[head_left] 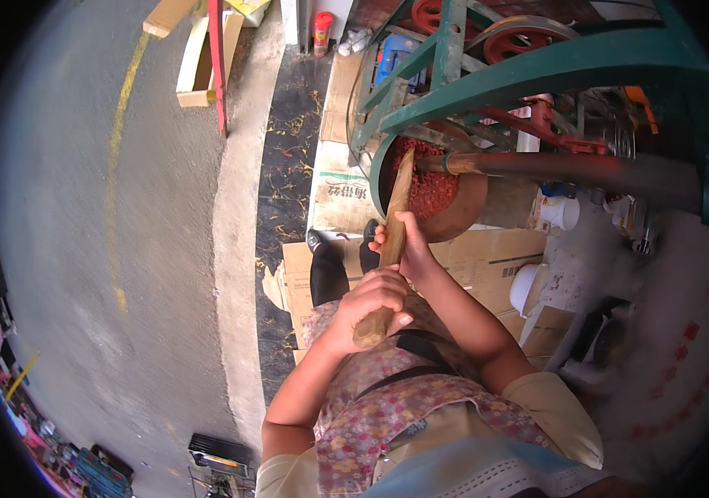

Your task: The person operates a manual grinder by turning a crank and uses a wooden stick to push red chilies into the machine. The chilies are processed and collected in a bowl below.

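Both hands grip a long wooden stick (396, 218) that slants from my body up into a round metal pot (470, 217). My left hand (371, 307) is closed round the lower part near the stick's end; my right hand (406, 249) holds it higher up, fingers wrapped round it. The stick's far tip reaches into red chopped material (437, 187) in the pot, whose exact kind I cannot make out. A dark pipe-like bar (537, 166) crosses the pot from the right, above that material.
A green metal frame (537, 62) with red wheels (518, 37) stands over the pot. Cardboard sheets (487, 266) lie around my feet, with a white basin (528, 289) at the right. A wooden box (195, 91), red post (220, 83) and red canister (321, 33) are at the top; pavement (163, 249) is left.
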The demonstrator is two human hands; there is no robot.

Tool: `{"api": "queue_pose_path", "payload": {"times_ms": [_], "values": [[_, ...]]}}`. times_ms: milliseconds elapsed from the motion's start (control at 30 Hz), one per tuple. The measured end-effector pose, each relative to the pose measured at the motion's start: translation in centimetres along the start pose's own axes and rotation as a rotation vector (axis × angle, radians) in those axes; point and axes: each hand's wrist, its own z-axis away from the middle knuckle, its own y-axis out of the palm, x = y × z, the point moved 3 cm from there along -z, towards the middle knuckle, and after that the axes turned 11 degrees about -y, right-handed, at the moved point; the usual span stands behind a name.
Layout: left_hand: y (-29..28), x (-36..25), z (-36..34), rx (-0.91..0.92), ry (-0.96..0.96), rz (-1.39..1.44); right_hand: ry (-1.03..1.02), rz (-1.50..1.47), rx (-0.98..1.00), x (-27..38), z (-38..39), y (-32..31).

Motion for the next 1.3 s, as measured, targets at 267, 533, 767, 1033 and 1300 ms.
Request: {"api": "queue_pose_path", "payload": {"times_ms": [267, 533, 767, 1033, 1300], "values": [[1.7, 2.6, -5.3, 0.051, -0.083, -0.064, -0.21, 0.055, -0.059, 2.0, -4.0, -2.6], [2.5, 0.6, -3.5, 0.082, -0.105, -0.036, -0.154, -0.05, -0.011, 0.5, -1.9, -2.9], [1.3, -1.9, -2.2, -0.035, -0.037, -0.089, -0.001, -0.207, -0.082, 1.1, -0.9, 1.1], [3.9, 0.6, -1.3, -0.126, -0.146, -0.116, -0.001, -0.156, -0.1, 0.2, -1.2, -2.0], [2.1, -4.2, -0.6, 0.032, -0.144, -0.036, 0.067, -0.328, -0.045, -0.2, 3.4, -0.2]]}}
